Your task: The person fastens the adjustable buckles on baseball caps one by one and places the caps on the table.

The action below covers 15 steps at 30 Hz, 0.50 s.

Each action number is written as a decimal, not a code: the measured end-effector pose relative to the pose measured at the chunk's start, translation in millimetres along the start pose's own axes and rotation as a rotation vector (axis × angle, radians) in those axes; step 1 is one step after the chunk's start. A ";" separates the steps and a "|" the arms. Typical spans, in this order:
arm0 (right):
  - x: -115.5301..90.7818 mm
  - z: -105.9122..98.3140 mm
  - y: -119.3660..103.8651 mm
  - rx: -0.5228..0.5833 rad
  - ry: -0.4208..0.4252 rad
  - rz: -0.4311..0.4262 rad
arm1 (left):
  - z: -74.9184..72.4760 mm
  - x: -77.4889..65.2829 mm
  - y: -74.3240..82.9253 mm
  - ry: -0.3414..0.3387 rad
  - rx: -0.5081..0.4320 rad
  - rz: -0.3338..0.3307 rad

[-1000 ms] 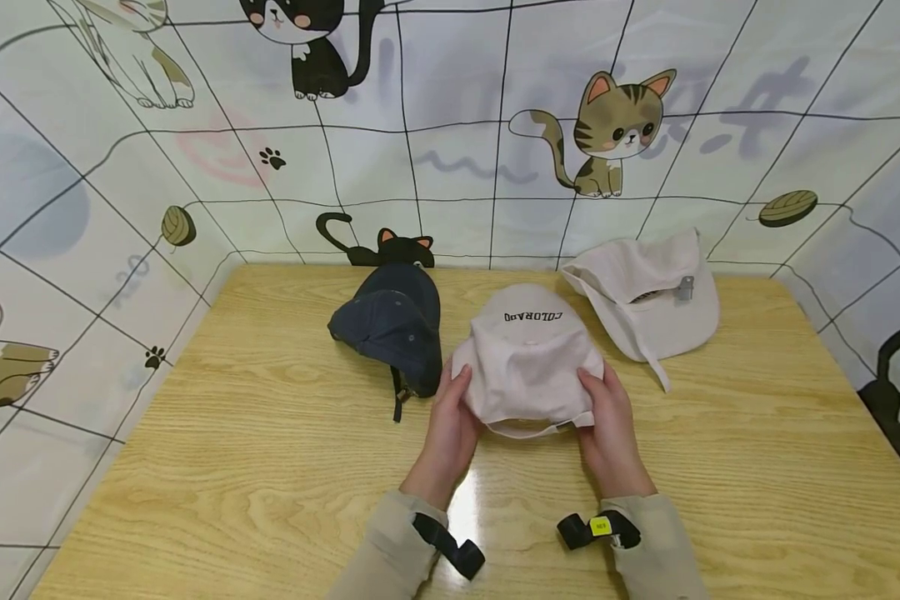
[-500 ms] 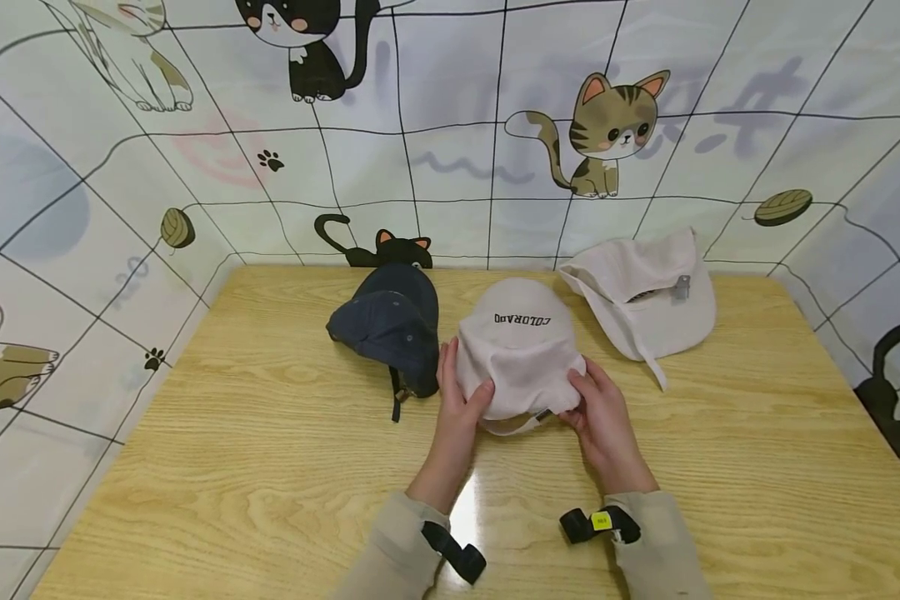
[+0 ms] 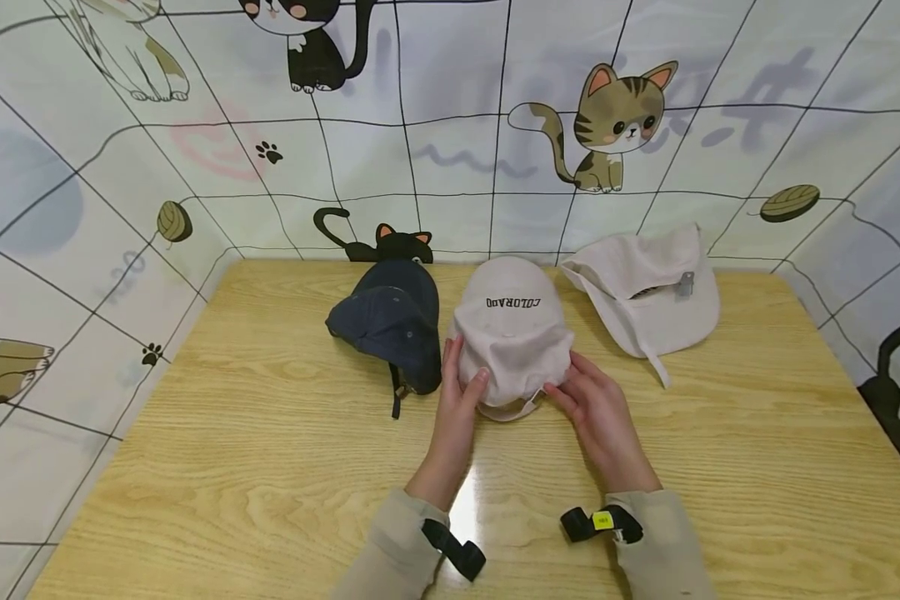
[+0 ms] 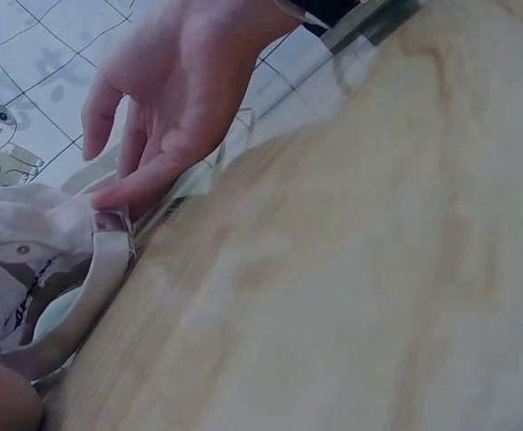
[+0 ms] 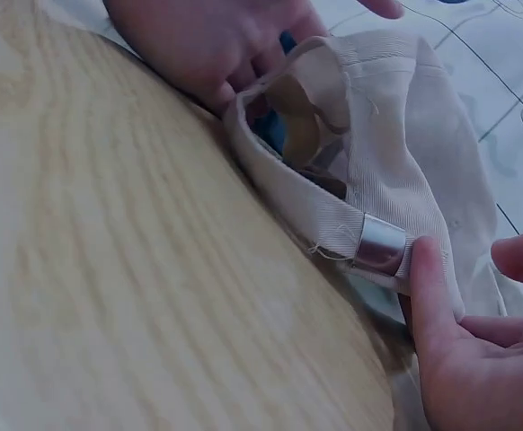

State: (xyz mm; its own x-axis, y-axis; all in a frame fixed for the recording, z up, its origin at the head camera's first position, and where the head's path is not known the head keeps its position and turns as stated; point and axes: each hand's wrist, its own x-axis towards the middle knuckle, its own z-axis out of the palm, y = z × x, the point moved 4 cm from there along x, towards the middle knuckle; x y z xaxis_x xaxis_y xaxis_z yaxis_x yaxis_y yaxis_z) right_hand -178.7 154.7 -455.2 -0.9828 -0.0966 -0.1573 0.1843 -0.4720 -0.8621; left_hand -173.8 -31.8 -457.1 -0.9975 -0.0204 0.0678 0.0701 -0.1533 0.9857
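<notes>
A pale cap [image 3: 517, 342] with COLORADO lettering sits crown up near the back of the table, its lettering upside down in the head view. My left hand [image 3: 461, 408] holds its left side, thumb over the fabric and fingers along the side. On the opposite side my right hand [image 3: 600, 417] pinches the back strap beside a metal buckle [image 5: 383, 244]; its index finger stands away from the fabric in the right wrist view. The strap arches over the cap's back opening, partly showing the inside.
A dark blue cap [image 3: 390, 325] lies close by on the left, its strap hanging forward. To the right rests another pale cap [image 3: 675, 317], tipped over with its strap loose. The wooden table [image 3: 270, 483] meets a cat-print backdrop [image 3: 450, 167] behind the caps.
The middle cap has shifted away from me and slightly left, turning a little. The left thumb has moved inward over the fabric, and the right hand has slid to the strap's buckle.
</notes>
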 end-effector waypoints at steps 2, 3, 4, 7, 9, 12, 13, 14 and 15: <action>0.2 4.0 2.0 -0.005 -0.024 -0.004 | -1.8 0.2 -0.2 0.003 -0.018 -0.032; 0.5 6.0 3.0 -0.006 -0.034 -0.006 | -3.2 0.6 -0.2 0.008 -0.029 -0.047; 0.7 7.7 4.0 0.001 -0.045 -0.009 | -4.9 1.0 -0.3 0.015 -0.040 -0.061; 1.4 11.7 5.9 0.011 -0.084 -0.029 | -8.7 2.7 0.5 0.032 -0.075 -0.069; 1.6 13.7 6.5 0.024 -0.106 -0.035 | -10.3 3.8 1.0 0.042 -0.086 -0.062; 1.9 15.4 5.9 0.046 -0.130 -0.042 | -10.5 4.6 1.5 0.049 -0.090 -0.048; 1.7 15.6 5.8 0.049 -0.133 -0.042 | -10.4 4.6 1.6 0.050 -0.094 -0.041; 1.4 15.7 5.7 0.055 -0.129 -0.040 | -10.4 4.6 1.4 0.052 -0.095 -0.038; 1.1 15.6 5.4 0.052 -0.122 -0.039 | -10.6 4.5 1.3 0.056 -0.100 -0.028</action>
State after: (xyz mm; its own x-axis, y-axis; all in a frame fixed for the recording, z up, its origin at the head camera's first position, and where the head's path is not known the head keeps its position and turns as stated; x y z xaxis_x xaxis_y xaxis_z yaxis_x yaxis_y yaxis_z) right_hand -178.6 138.4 -452.5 -0.9815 -0.1813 -0.0618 0.1493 -0.5219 -0.8398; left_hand -178.1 -42.6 -457.2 -0.9971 -0.0698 0.0288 0.0456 -0.2524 0.9665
